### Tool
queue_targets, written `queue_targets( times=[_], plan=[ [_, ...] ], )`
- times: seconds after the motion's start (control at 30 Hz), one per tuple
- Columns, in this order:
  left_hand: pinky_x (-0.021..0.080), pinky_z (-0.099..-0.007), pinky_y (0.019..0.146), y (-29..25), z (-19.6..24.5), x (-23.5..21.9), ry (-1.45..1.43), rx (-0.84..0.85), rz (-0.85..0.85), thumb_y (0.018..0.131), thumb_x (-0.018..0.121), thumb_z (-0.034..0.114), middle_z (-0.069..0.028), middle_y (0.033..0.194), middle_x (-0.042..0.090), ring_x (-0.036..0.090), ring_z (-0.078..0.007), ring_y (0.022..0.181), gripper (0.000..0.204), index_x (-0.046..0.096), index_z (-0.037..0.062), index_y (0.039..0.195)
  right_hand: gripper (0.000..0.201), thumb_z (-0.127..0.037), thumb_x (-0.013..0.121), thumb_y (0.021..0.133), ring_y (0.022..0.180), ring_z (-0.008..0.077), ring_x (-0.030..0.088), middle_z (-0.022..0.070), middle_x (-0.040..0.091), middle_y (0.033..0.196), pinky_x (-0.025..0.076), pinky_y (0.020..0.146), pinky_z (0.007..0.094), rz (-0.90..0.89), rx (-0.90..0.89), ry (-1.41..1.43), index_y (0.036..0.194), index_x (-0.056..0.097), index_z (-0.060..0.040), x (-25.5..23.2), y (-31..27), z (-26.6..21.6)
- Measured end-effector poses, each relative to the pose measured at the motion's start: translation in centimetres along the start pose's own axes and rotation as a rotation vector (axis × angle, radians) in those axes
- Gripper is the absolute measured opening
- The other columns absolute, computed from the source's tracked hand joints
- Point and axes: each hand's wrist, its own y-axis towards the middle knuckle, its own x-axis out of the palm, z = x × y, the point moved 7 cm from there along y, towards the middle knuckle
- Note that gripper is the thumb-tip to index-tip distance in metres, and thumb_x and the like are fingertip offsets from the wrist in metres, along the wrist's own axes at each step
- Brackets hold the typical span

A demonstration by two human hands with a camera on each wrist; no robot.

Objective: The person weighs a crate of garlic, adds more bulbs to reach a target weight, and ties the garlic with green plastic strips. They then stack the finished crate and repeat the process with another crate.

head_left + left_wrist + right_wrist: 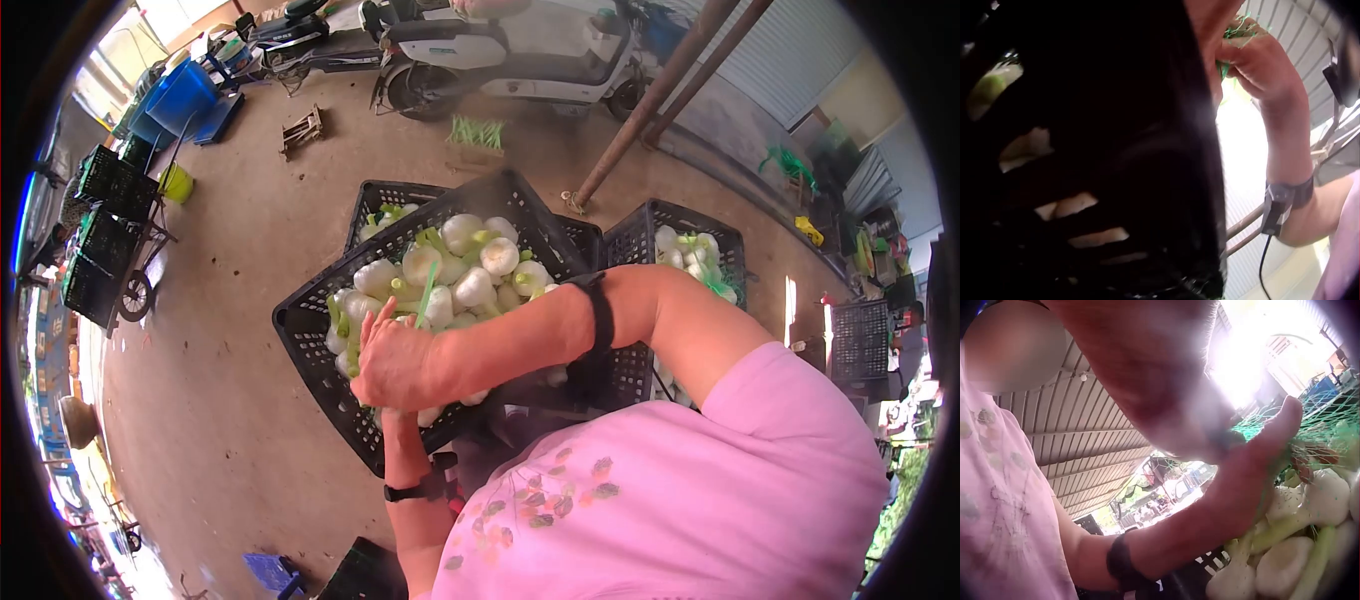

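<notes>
A black plastic crate [300, 335] full of white bulbs [462, 235] with green stalks sits in front of me. My right hand [395, 365] is over its near left corner; in the left wrist view it pinches green netting [1225, 67]. My left hand is mostly hidden beneath it in the head view, with its forearm [405, 455] coming up from below. In the right wrist view my left hand [1257, 469] holds the green netting [1325, 419] under its raised thumb, close above the bulbs [1285, 565].
A second crate of bulbs [740, 270] stands to the right, and another crate [375, 195] shows behind the front one. Parked scooters [500, 55] and a metal pole [650, 105] are at the back. On the left stands a cart [135, 290] with black crates.
</notes>
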Motion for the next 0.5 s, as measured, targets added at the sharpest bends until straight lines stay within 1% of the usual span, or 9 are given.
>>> queue_targets(
  times=[0.03,0.1,0.2,0.23,0.27,0.33,0.4,0.47,0.5],
  plan=[
    [0.029,-0.0357,0.107,-0.4,-0.3,0.1,-0.145,0.001,0.016,0.076,0.066,0.018,-0.0097,0.106,0.066,0.056,-0.0206,0.110,0.018,0.065,0.0019,0.083,0.057,-0.008,0.068,0.070,0.096,0.0251,0.059,0.0199,0.058,0.116,0.047,0.080,0.0381,0.006,0.004,0.076,0.123,0.047,-0.0008,0.3,-0.9,1.0],
    [0.032,-0.0368,0.104,0.6,1.6,-0.5,-0.031,0.105,-0.025,0.080,0.063,0.020,-0.0101,0.100,0.067,0.058,-0.0226,0.107,0.017,0.062,0.0034,0.077,0.045,-0.007,0.071,0.069,0.078,0.0191,0.065,0.0093,0.064,0.077,0.051,0.067,0.0343,0.612,-0.280,0.656,0.112,0.056,-0.0047,-2.1,-7.2,5.3],
    [0.037,-0.0386,0.100,0.8,1.1,-0.4,0.126,0.106,-0.028,0.085,0.060,0.024,-0.0106,0.096,0.067,0.060,-0.0236,0.103,0.025,0.058,0.0046,0.070,0.035,-0.010,0.071,0.075,0.062,0.0068,0.056,-0.0009,0.056,0.067,0.043,0.053,0.0226,0.811,0.086,1.331,0.107,0.058,-0.0068,-0.4,-13.9,13.6],
    [0.038,-0.0392,0.099,0.8,1.2,-0.4,0.141,0.112,-0.037,0.086,0.059,0.023,-0.0106,0.095,0.067,0.061,-0.0236,0.102,0.024,0.059,0.0043,0.072,0.031,-0.009,0.068,0.080,0.049,0.0002,0.039,-0.0059,0.054,0.074,0.031,0.044,0.0174,1.073,0.064,1.714,0.108,0.056,-0.0060,2.0,-15.6,16.3],
    [0.039,-0.0398,0.098,0.7,1.4,-0.4,0.156,0.118,-0.044,0.087,0.058,0.022,-0.0106,0.095,0.067,0.062,-0.0236,0.100,0.022,0.060,0.0040,0.074,0.032,-0.013,0.069,0.080,0.052,0.0058,0.048,-0.0004,0.057,0.075,0.038,0.048,0.0166,1.389,0.122,2.043,0.109,0.057,-0.0079,4.2,-18.7,19.2],
    [0.040,-0.0404,0.097,0.5,1.5,-0.5,0.174,0.127,-0.031,0.088,0.057,0.021,-0.0104,0.094,0.067,0.062,-0.0241,0.098,0.022,0.061,0.0037,0.076,0.046,-0.022,0.074,0.075,0.057,0.0115,0.052,0.0015,0.057,0.081,0.043,0.055,0.0218,1.953,0.581,1.672,0.115,0.054,-0.0102,10.4,-25.6,25.0],
    [0.040,-0.0401,0.097,0.5,1.3,-0.5,0.179,0.138,-0.001,0.088,0.057,0.022,-0.0101,0.093,0.067,0.062,-0.0249,0.097,0.022,0.061,0.0039,0.076,0.050,-0.023,0.075,0.073,0.069,0.0149,0.054,0.0028,0.057,0.088,0.047,0.064,0.0285,1.559,0.677,0.816,0.116,0.053,-0.0092,7.4,-23.9,22.3],
    [0.040,-0.0398,0.097,0.6,1.4,-0.5,0.189,0.145,0.015,0.089,0.056,0.021,-0.0099,0.093,0.067,0.062,-0.0256,0.096,0.022,0.061,0.0045,0.076,0.078,-0.036,0.081,0.062,0.091,0.0247,0.055,0.0057,0.056,0.095,0.046,0.082,0.0395,0.997,0.574,0.587,0.128,0.046,-0.0141,6.5,-17.8,17.5],
    [0.041,-0.0398,0.096,0.5,1.6,-0.4,0.195,0.168,0.008,0.088,0.056,0.021,-0.0096,0.092,0.067,0.062,-0.0251,0.096,0.021,0.061,0.0050,0.076,0.091,-0.044,0.081,0.057,0.090,0.0261,0.056,0.0090,0.055,0.095,0.047,0.079,0.0396,0.857,0.403,0.657,0.134,0.040,-0.0193,6.2,-14.7,14.1]
  ],
)
